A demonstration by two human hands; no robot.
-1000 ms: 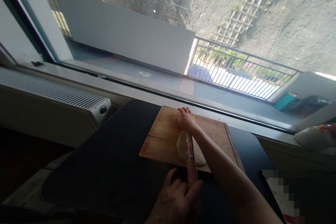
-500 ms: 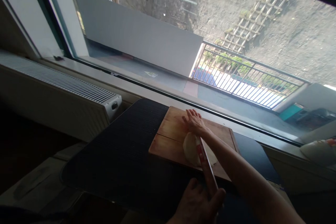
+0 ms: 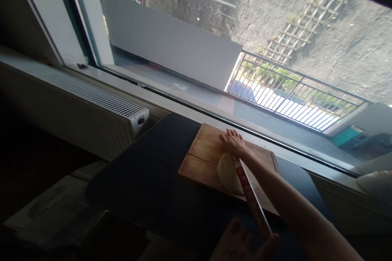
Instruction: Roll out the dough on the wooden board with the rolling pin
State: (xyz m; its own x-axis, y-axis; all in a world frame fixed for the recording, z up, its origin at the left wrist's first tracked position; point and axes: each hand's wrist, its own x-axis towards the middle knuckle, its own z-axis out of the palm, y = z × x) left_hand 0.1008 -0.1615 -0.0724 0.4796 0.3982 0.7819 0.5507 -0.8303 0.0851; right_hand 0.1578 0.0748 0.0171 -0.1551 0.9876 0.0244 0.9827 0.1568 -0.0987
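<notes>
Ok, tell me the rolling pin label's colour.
The label on the rolling pin is red and white; best seen in the head view.

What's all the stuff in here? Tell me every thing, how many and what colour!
rolling pin: one, brown, red-and-white label, slanting over the dough
dough: one flat piece, cream, on the board
board: one, light brown, on the table
table: one, black, by the window
radiator: one, white, left
windowsill: one, pale, behind the table
railing: one, grey, outside
bushes: several, green, behind the railing
rounded object: one, pale, right edge, unclear
left hand: one, bare, in shadow, pin's near end
right hand: one, bare, pin's far end
</notes>
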